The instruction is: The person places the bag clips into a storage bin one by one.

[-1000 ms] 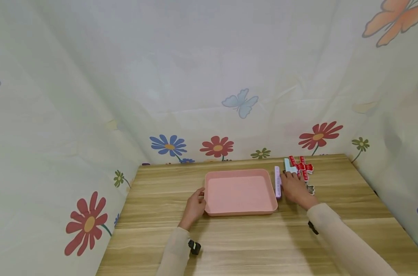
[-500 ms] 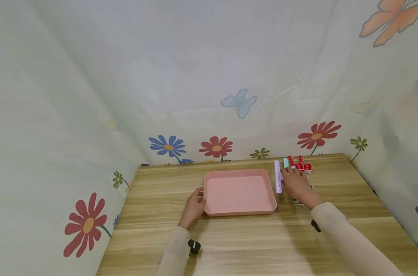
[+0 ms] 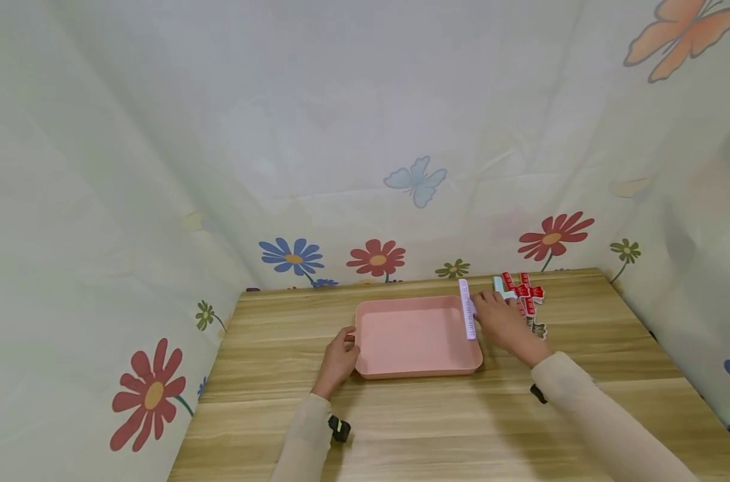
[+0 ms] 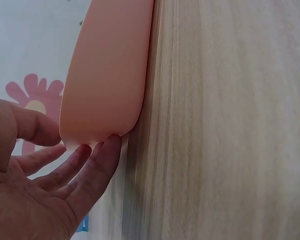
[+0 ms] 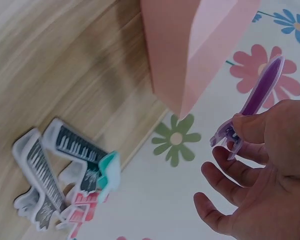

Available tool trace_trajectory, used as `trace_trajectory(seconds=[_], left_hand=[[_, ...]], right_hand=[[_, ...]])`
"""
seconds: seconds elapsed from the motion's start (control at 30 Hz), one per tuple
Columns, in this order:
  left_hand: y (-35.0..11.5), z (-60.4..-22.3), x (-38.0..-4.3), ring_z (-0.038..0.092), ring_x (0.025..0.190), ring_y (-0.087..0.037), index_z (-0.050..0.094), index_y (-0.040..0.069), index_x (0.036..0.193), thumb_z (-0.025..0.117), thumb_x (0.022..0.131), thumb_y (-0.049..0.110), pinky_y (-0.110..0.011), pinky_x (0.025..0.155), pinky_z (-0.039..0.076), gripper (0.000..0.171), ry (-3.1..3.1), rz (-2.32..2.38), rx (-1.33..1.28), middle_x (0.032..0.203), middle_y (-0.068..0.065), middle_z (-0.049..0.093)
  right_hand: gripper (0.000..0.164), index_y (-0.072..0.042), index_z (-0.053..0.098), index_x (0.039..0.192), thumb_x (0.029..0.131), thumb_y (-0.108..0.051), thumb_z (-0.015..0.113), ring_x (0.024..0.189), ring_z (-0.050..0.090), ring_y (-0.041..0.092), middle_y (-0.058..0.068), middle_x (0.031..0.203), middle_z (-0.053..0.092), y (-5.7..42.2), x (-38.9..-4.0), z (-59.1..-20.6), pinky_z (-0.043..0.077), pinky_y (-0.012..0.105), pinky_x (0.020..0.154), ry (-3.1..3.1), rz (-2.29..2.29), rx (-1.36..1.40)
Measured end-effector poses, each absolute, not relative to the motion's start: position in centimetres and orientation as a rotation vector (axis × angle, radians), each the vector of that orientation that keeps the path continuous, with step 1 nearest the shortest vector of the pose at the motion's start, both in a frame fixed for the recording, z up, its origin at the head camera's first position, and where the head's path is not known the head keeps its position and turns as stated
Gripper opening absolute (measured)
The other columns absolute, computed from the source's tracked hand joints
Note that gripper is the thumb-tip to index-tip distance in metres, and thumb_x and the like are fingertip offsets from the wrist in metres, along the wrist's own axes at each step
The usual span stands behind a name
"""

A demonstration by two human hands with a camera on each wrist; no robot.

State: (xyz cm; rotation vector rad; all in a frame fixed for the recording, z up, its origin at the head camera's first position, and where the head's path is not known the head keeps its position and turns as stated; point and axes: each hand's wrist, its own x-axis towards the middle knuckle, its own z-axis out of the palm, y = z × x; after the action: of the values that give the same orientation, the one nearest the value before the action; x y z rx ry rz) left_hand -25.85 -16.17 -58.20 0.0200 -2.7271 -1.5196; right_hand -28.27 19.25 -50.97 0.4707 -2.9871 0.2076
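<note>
My right hand (image 3: 504, 327) pinches a purple ruler (image 3: 468, 310) between thumb and fingers, over the right rim of a pink tray (image 3: 413, 338). In the right wrist view the ruler (image 5: 262, 86) shows nearly edge-on, with a shaped figure at the gripped side. My left hand (image 3: 337, 363) is at the tray's left side. In the left wrist view its loosely bent fingers (image 4: 92, 175) touch the tray's outer wall (image 4: 110, 65), and the thumb lies along the rim. Nothing lies inside the tray.
Right of the tray, several more rulers lie in an overlapping pile: red ones (image 3: 524, 292), a light blue one (image 3: 500, 286) and black ones (image 5: 42, 172). The wooden table (image 3: 401, 428) meets a flowered cloth wall (image 3: 316, 167) at the back.
My right hand has lifted the purple ruler from beside the tray and moved left, bringing it over the tray's right rim. The pile shows more now. The left hand stays put.
</note>
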Motion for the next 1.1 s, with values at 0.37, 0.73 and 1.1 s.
trace_trajectory(seconds=[0.37, 0.73, 1.1], left_hand=[[-16.3, -58.3, -25.8, 0.063, 0.101, -0.027, 0.049, 0.006, 0.130, 0.050, 0.085, 0.002, -0.033, 0.077, 0.054, 0.045, -2.732, -1.502, 0.009, 0.113, -0.018, 0.061], [-16.2, -58.2, -25.9, 0.063, 0.097, -0.024, 0.049, 0.007, 0.130, 0.049, 0.084, 0.002, -0.031, 0.076, 0.052, 0.046, -2.726, -1.510, 0.026, 0.115, -0.018, 0.061], [-16.3, -58.1, -25.8, 0.063, 0.089, -0.021, 0.049, 0.005, 0.129, 0.049, 0.083, 0.002, -0.026, 0.068, 0.050, 0.047, -2.723, -1.512, -0.001, 0.113, -0.019, 0.062]], right_hand=[[0.042, -0.006, 0.049, 0.129, 0.091, -0.023, 0.057, 0.119, 0.048, 0.036, 0.016, 0.125, 0.054, 16.1, -28.1, -50.4, 0.039, 0.058, 0.092, -2.910, 0.232, 0.562], [0.046, -0.009, 0.047, 0.133, 0.092, -0.030, 0.055, 0.122, 0.047, 0.032, 0.012, 0.130, 0.052, 13.1, -27.8, -50.7, 0.040, 0.057, 0.095, -2.932, 0.170, 0.603], [0.047, -0.009, 0.049, 0.131, 0.091, -0.032, 0.057, 0.120, 0.050, 0.030, 0.010, 0.127, 0.054, 10.4, -27.9, -51.5, 0.039, 0.055, 0.098, -2.904, 0.100, 0.659]])
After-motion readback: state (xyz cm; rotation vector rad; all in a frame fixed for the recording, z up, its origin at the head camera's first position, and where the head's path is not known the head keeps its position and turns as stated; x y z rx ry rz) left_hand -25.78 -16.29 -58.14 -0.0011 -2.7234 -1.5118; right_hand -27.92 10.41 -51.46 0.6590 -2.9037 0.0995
